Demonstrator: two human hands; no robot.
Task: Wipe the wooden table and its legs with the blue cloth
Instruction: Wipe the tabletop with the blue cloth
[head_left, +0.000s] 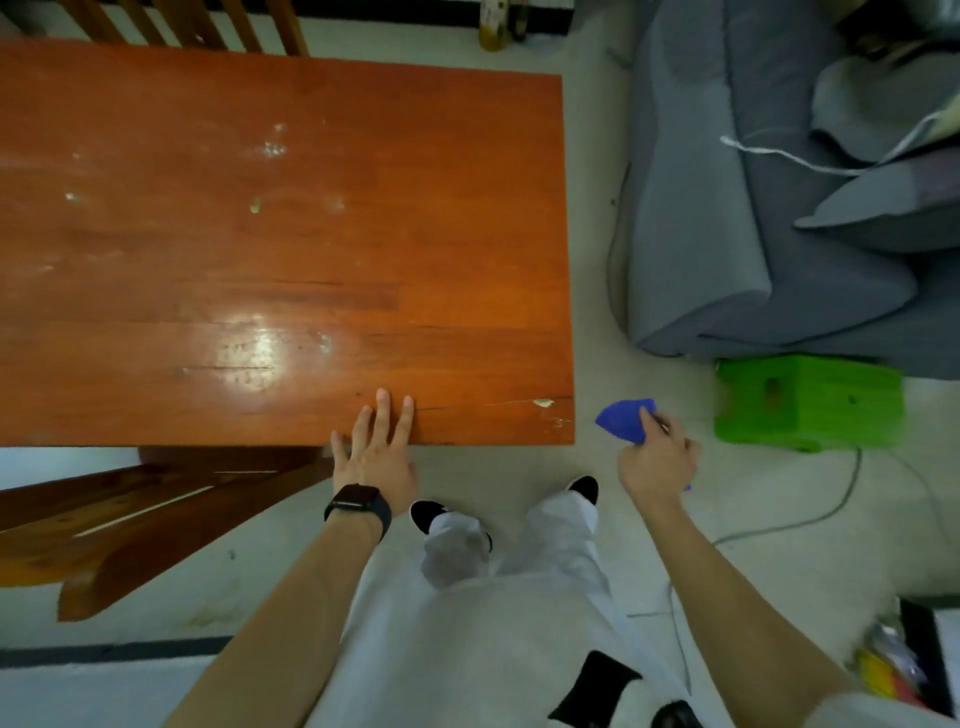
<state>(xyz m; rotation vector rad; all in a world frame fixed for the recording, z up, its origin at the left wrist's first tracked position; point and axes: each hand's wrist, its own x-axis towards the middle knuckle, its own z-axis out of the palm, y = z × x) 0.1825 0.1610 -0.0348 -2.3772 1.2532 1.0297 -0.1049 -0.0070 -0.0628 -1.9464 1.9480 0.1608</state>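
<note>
With the left hand (376, 452) flat-fingered on the wooden table (280, 249), the right hand (655, 457) loosely bunches the blue cloth (623, 418), which might slip.

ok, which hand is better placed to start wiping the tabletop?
Right, probably. The right hand grips the blue cloth just off the near corner of the wooden table. The left hand rests flat on the near edge, holding nothing, so it can brace.
</note>
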